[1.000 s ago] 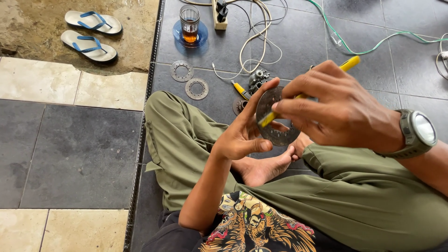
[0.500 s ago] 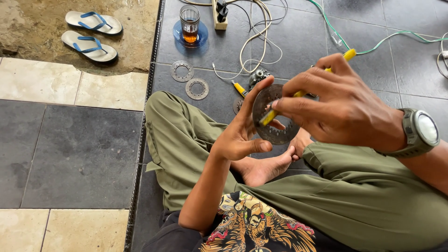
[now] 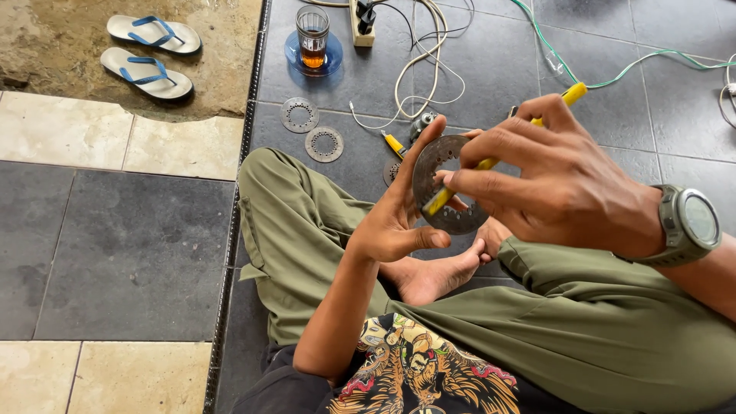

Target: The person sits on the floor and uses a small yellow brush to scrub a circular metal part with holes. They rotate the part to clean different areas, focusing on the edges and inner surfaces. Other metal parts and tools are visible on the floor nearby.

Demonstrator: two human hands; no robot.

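Note:
My left hand [image 3: 395, 218] holds a round grey metal disc [image 3: 445, 184] with a ring of small holes, fingers up behind it, above my crossed legs. My right hand [image 3: 548, 176], with a watch on its wrist, grips a yellow-handled tool [image 3: 494, 157] whose lower end lies against the disc's face. The tool's tip is hidden by my fingers.
Two more perforated discs [image 3: 299, 115] [image 3: 324, 143] lie on the dark tiles ahead. A glass of amber drink on a blue saucer [image 3: 312, 38], a power strip [image 3: 362, 19], white and green cables [image 3: 429, 61], another yellow tool [image 3: 395, 143] and blue-strapped sandals [image 3: 149, 50] are around.
My right hand and the yellow tool have shifted slightly up and right across the disc. The left hand's grip stays about the same.

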